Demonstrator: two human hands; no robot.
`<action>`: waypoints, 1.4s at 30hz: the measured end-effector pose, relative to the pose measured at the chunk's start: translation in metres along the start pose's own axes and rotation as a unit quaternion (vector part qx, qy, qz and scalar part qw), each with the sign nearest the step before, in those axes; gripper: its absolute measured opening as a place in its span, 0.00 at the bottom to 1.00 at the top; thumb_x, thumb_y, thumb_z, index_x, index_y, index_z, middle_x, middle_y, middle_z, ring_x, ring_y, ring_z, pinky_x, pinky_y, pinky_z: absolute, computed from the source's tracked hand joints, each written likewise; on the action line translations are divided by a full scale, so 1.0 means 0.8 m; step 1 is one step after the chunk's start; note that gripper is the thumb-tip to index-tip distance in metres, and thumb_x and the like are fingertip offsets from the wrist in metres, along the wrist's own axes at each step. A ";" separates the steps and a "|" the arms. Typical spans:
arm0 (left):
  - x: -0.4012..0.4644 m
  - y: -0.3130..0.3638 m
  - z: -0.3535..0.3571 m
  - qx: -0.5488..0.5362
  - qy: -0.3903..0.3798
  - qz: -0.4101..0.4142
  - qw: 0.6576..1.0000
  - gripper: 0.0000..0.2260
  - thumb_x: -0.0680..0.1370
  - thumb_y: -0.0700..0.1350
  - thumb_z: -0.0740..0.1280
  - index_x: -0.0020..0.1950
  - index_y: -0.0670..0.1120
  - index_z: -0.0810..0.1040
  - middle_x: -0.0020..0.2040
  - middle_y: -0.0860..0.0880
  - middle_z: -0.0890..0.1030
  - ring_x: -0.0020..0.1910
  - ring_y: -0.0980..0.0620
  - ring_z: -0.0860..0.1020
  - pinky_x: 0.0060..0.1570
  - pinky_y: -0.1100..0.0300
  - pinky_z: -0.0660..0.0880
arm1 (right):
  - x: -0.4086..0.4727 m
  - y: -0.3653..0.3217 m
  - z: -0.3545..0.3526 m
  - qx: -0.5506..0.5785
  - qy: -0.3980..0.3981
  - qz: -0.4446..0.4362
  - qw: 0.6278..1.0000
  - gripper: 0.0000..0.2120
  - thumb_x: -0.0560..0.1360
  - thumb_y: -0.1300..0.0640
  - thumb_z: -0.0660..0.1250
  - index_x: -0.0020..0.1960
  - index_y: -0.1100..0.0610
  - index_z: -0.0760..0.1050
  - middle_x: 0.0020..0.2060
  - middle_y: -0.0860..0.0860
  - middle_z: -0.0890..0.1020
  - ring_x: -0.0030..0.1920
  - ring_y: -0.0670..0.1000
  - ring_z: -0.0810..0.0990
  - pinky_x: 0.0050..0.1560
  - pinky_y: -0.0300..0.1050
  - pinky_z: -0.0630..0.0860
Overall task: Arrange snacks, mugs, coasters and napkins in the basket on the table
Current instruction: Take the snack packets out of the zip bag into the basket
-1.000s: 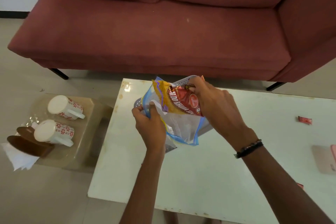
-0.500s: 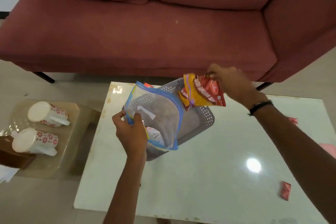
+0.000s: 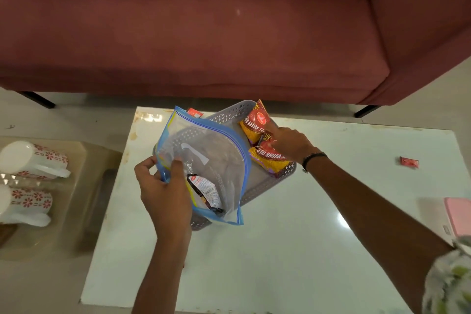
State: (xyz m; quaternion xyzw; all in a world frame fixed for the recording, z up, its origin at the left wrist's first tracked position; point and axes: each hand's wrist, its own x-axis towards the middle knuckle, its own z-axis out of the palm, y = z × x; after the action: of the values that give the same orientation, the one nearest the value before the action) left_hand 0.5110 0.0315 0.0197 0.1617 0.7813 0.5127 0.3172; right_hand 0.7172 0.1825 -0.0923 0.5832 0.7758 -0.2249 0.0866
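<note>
Where the left hand (image 3: pixel 165 194) is raised over the grey basket (image 3: pixel 270 181), a clear zip bag (image 3: pixel 214 160) is pinched at its near left edge between thumb and curled fingers; one snack packet (image 3: pixel 206 192) is seen inside, just right of the thumb. Left of those fingers, well apart, two patterned mugs (image 3: pixel 30 160) are laid on a low side table (image 3: pixel 84 186). Right of the bag, two red-and-yellow snack packets (image 3: pixel 257 122) are lodged in the basket; the nearer is touched by the right hand (image 3: pixel 290 144), its fingertips hidden, grip not discernible. Farther right, a small red sachet (image 3: pixel 409 162) is found on the white table (image 3: pixel 280 250).
</note>
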 end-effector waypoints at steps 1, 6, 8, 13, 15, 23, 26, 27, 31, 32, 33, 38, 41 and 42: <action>0.000 0.001 0.001 0.001 0.001 0.001 1.000 0.12 0.75 0.47 0.68 0.53 0.52 0.66 0.53 0.49 0.77 0.50 0.48 0.78 0.54 0.50 0.77 | -0.004 0.004 0.005 0.035 0.023 0.012 0.999 0.27 0.77 0.55 0.60 0.73 0.51 0.55 0.53 0.59 0.80 0.50 0.63 0.80 0.48 0.54 0.77; -0.007 0.006 0.007 0.003 -0.011 0.007 1.000 0.13 0.75 0.46 0.68 0.54 0.52 0.66 0.53 0.50 0.76 0.49 0.49 0.78 0.53 0.53 0.77 | -0.021 0.025 0.019 0.088 0.095 0.055 0.990 0.18 0.75 0.54 0.65 0.61 0.60 0.66 0.53 0.62 0.81 0.50 0.63 0.81 0.47 0.55 0.81; -0.008 0.006 0.007 0.002 -0.013 0.008 1.000 0.14 0.75 0.46 0.68 0.54 0.52 0.66 0.52 0.50 0.76 0.49 0.49 0.78 0.53 0.53 0.77 | -0.024 0.027 0.019 0.099 0.108 0.075 0.986 0.18 0.75 0.53 0.66 0.59 0.61 0.67 0.53 0.62 0.81 0.50 0.62 0.82 0.48 0.56 0.81; -0.010 0.004 0.003 0.006 -0.020 0.018 1.000 0.12 0.75 0.44 0.68 0.52 0.53 0.67 0.45 0.53 0.78 0.45 0.50 0.78 0.48 0.54 0.76 | -0.043 0.006 -0.002 0.099 0.110 0.126 0.981 0.18 0.76 0.53 0.65 0.62 0.59 0.67 0.55 0.60 0.80 0.51 0.59 0.81 0.45 0.47 0.77; -0.011 0.004 -0.002 0.017 -0.019 0.031 0.999 0.11 0.74 0.42 0.67 0.51 0.54 0.69 0.42 0.53 0.78 0.41 0.50 0.77 0.44 0.57 0.74 | -0.064 -0.019 -0.046 0.141 0.179 0.119 0.966 0.12 0.77 0.56 0.64 0.58 0.58 0.71 0.50 0.58 0.83 0.47 0.57 0.82 0.40 0.42 0.72; -0.028 0.001 -0.015 0.044 -0.019 0.047 0.998 0.10 0.75 0.42 0.66 0.55 0.48 0.71 0.41 0.45 0.76 0.38 0.47 0.72 0.41 0.58 0.69 | -0.146 -0.205 -0.132 0.150 0.015 -0.107 0.983 0.07 0.72 0.64 0.65 0.47 0.60 0.81 0.44 0.57 0.84 0.46 0.56 0.82 0.49 0.48 0.78; -0.032 -0.005 -0.022 0.053 -0.023 0.062 0.996 0.11 0.76 0.42 0.65 0.57 0.48 0.71 0.45 0.42 0.80 0.37 0.49 0.75 0.37 0.67 0.71 | -0.102 -0.226 -0.048 0.046 -0.136 -0.053 0.988 0.13 0.75 0.63 0.63 0.58 0.65 0.75 0.56 0.62 0.79 0.57 0.62 0.78 0.55 0.50 0.74; -0.032 -0.008 -0.024 0.056 -0.022 0.065 0.996 0.11 0.76 0.41 0.65 0.57 0.48 0.71 0.45 0.42 0.80 0.37 0.52 0.76 0.35 0.71 0.70 | -0.090 -0.226 -0.023 0.034 -0.163 -0.038 0.985 0.14 0.76 0.63 0.62 0.60 0.67 0.73 0.59 0.64 0.77 0.59 0.63 0.77 0.57 0.51 0.74; -0.036 -0.016 -0.030 0.053 -0.019 0.071 0.996 0.11 0.77 0.41 0.64 0.58 0.48 0.71 0.47 0.45 0.80 0.39 0.53 0.77 0.34 0.76 0.71 | -0.077 -0.228 0.052 0.027 -0.216 0.003 0.976 0.18 0.78 0.59 0.59 0.66 0.64 0.70 0.64 0.62 0.74 0.65 0.62 0.73 0.63 0.50 0.70; -0.036 -0.018 -0.031 0.054 -0.018 0.071 0.996 0.11 0.77 0.41 0.64 0.58 0.48 0.71 0.48 0.47 0.80 0.41 0.54 0.78 0.35 0.75 0.73 | -0.078 -0.230 0.065 0.030 -0.209 0.009 0.977 0.17 0.79 0.58 0.57 0.66 0.63 0.69 0.65 0.62 0.74 0.65 0.61 0.72 0.63 0.50 0.69; -0.036 -0.020 -0.032 0.055 -0.018 0.071 0.996 0.11 0.77 0.42 0.64 0.58 0.49 0.71 0.48 0.49 0.80 0.41 0.56 0.78 0.36 0.74 0.74 | -0.078 -0.231 0.075 0.035 -0.194 0.014 0.980 0.17 0.80 0.57 0.55 0.66 0.63 0.69 0.65 0.61 0.74 0.65 0.61 0.72 0.63 0.49 0.69; -0.032 -0.025 -0.040 0.061 -0.014 0.078 0.995 0.08 0.78 0.41 0.63 0.56 0.50 0.70 0.46 0.52 0.78 0.39 0.62 0.77 0.34 0.77 0.72 | -0.085 -0.229 0.073 -0.002 -0.110 -0.010 0.994 0.15 0.80 0.60 0.54 0.63 0.63 0.71 0.61 0.61 0.77 0.61 0.61 0.75 0.59 0.50 0.71; -0.028 -0.022 -0.044 0.067 -0.008 0.080 0.995 0.09 0.77 0.40 0.63 0.57 0.46 0.71 0.45 0.50 0.77 0.36 0.61 0.76 0.32 0.79 0.70 | -0.095 -0.221 0.045 -0.039 -0.051 -0.031 0.997 0.13 0.79 0.61 0.55 0.61 0.62 0.72 0.60 0.58 0.76 0.60 0.59 0.76 0.57 0.50 0.72; -0.026 -0.021 -0.045 0.066 -0.010 0.080 0.995 0.09 0.77 0.40 0.63 0.56 0.47 0.70 0.45 0.50 0.77 0.37 0.61 0.76 0.32 0.79 0.70 | -0.100 -0.219 0.033 -0.027 -0.032 -0.038 0.998 0.12 0.79 0.60 0.56 0.60 0.61 0.72 0.60 0.58 0.75 0.60 0.59 0.76 0.56 0.50 0.72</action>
State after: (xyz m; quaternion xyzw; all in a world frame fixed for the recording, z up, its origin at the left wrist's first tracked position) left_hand 0.5038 -0.0127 0.0216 0.2490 0.7951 0.4818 0.2715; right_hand 0.5730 0.0629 -0.0400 0.5428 0.8002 -0.2258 0.1187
